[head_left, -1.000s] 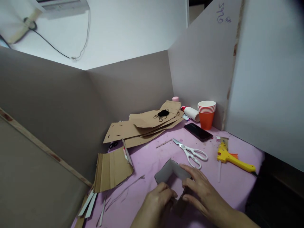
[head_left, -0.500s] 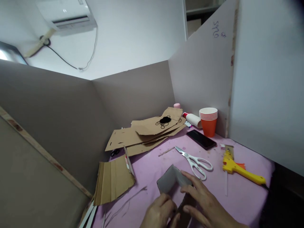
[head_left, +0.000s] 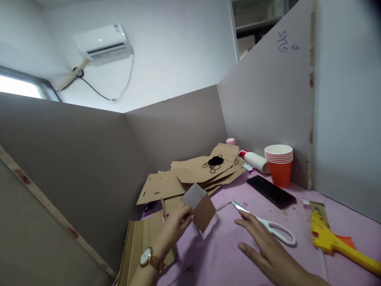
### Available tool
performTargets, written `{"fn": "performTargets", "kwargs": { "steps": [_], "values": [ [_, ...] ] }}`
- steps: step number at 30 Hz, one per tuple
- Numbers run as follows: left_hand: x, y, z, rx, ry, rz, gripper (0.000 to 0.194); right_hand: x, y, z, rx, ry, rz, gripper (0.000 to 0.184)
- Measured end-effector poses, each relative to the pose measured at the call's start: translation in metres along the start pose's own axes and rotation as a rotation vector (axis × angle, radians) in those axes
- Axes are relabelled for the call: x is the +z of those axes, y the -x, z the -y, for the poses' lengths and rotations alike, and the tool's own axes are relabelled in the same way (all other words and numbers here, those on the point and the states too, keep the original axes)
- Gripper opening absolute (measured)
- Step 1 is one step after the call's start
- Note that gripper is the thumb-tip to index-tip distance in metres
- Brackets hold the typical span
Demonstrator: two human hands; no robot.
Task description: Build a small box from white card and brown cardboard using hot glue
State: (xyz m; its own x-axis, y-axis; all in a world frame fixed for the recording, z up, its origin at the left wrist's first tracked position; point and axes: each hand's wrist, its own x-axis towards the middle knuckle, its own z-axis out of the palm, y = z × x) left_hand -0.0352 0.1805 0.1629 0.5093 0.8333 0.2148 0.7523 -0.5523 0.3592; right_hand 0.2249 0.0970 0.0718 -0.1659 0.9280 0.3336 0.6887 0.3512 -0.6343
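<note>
My left hand (head_left: 177, 224), a gold watch on its wrist, pinches the left edge of a small folded cardboard piece (head_left: 205, 212). The piece is held tilted above the pink table, with a grey-white inner side and a brown outer face showing. My right hand (head_left: 263, 250) holds nothing; its fingers are spread, apart from the cardboard. Partly behind that hand lie white-handled scissors (head_left: 282, 233), blades pointing to the far left. A thin cardboard strip (head_left: 224, 205) lies at their tip.
Flat cardboard sheets (head_left: 190, 172) with a black cord bundle (head_left: 216, 160) are stacked at the back. A bent cardboard piece (head_left: 139, 242) stands left. On the right are a phone (head_left: 270, 191), stacked orange paper cups (head_left: 279, 169) and a yellow glue gun (head_left: 336, 242). Grey partitions (head_left: 178, 127) enclose the table.
My left hand has lifted the folded cardboard piece up and turned it, moving away from me. My right hand has let go of it and moved right. The camera view has tilted upward.
</note>
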Motion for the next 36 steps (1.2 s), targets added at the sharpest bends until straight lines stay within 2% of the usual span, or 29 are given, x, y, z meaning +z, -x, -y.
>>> {"fn": "performTargets", "kwargs": {
  "steps": [5,10,12,16,23,27,29,34,36],
  "values": [
    [0.010,-0.015,0.023,-0.005,-0.014,0.026,0.018,0.000,-0.062,0.004,-0.088,-0.039,0.009,0.044],
    [0.015,-0.016,0.021,-0.031,-0.022,0.032,0.018,0.013,-0.124,0.021,-0.169,-0.025,0.073,0.045],
    [0.015,-0.015,0.018,-0.046,-0.022,0.030,0.018,0.019,-0.138,0.028,-0.184,-0.023,0.087,0.036],
    [0.012,-0.012,0.011,-0.067,-0.019,0.015,0.019,0.024,-0.141,0.039,-0.176,-0.034,0.106,0.018],
    [0.001,0.004,-0.005,-0.063,-0.034,0.026,0.018,0.024,-0.121,0.047,-0.179,-0.069,0.082,0.014],
    [0.004,0.012,0.004,-0.060,-0.044,0.025,0.020,0.026,-0.132,0.023,-0.119,-0.050,-0.008,0.032],
    [0.005,0.015,0.012,-0.058,-0.043,0.002,0.021,0.027,-0.139,0.006,-0.065,0.011,-0.042,0.035],
    [-0.002,0.016,0.021,-0.076,-0.055,-0.033,0.022,0.047,-0.138,-0.019,-0.104,0.202,0.129,0.015],
    [-0.003,0.016,0.019,-0.077,-0.045,-0.020,0.022,0.054,-0.139,-0.022,-0.109,0.266,0.148,0.005]
  ]
}}
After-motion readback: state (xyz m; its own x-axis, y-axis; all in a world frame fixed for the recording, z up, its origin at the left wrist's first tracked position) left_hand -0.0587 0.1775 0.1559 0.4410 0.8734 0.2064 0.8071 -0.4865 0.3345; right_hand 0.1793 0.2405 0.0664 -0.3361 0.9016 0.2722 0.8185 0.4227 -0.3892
